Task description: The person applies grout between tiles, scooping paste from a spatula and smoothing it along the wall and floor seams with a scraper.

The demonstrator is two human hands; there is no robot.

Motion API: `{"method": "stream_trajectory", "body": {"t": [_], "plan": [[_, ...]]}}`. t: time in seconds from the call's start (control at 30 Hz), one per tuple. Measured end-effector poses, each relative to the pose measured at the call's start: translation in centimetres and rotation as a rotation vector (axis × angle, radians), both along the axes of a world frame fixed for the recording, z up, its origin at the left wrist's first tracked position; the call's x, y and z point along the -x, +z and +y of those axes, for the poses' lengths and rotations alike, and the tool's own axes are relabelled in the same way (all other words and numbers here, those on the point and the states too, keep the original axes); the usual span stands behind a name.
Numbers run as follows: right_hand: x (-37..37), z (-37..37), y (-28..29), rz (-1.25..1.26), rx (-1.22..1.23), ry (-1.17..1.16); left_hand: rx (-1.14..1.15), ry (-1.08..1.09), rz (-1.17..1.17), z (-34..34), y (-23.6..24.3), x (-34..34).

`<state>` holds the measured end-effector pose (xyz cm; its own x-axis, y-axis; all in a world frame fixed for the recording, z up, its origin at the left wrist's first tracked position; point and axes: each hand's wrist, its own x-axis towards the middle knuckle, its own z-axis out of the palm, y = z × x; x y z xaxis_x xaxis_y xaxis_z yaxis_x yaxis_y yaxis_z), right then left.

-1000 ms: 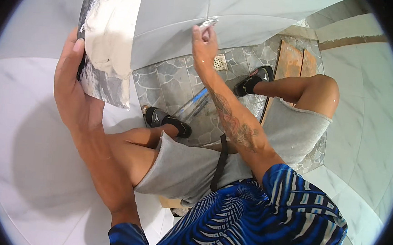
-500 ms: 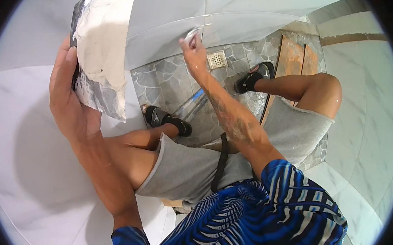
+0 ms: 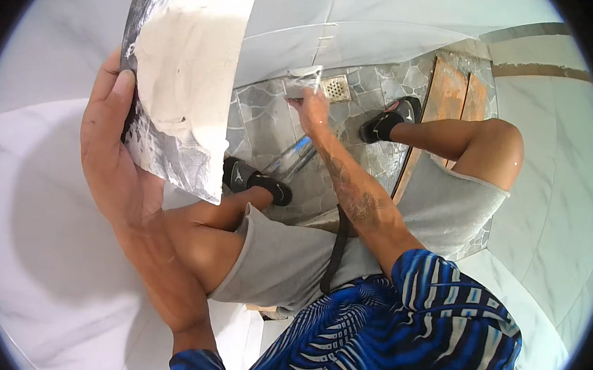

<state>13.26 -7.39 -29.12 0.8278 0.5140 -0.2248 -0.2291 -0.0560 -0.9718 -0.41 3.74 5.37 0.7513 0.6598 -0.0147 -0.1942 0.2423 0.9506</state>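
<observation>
White marble-look wall tiles; grey stone-pattern floor; square drain

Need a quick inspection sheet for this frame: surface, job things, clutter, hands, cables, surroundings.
Surface: white marbled wall tiles meeting a grey stone-pattern floor.
Job's things: flat board loaded with pale paste; small scraper at the base of the wall.
Clutter: clear tube-like thing lying on the floor; what it is, cannot tell.
Hands: left hand holds the board from behind, tilted up; right hand grips the scraper, fingers closed.
Cables: nothing seen.
Surroundings: square floor drain, rusty brown strip along the floor edge, the person's black sandals and grey shorts.
</observation>
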Motion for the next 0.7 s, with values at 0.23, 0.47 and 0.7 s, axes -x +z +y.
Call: {"method": "stream_trajectory", "body": {"t": [0.23, 0.47, 0.7], "plan": [[-9.2, -7.1, -5.4, -0.040, 0.187, 0.129, 0.024, -0.064, -0.041, -1.5, 0.3, -2.9], [-4.1, -7.8, 6.6, 0.792, -0.373, 0.122, 0.062, 0.075, 0.130, -0.3, -0.4, 0.4], [-5.9, -13.0, 20.4, 0.527, -0.542, 0.365, 0.084, -0.075, 0.067, -1.6, -2.0, -0.7]]}}
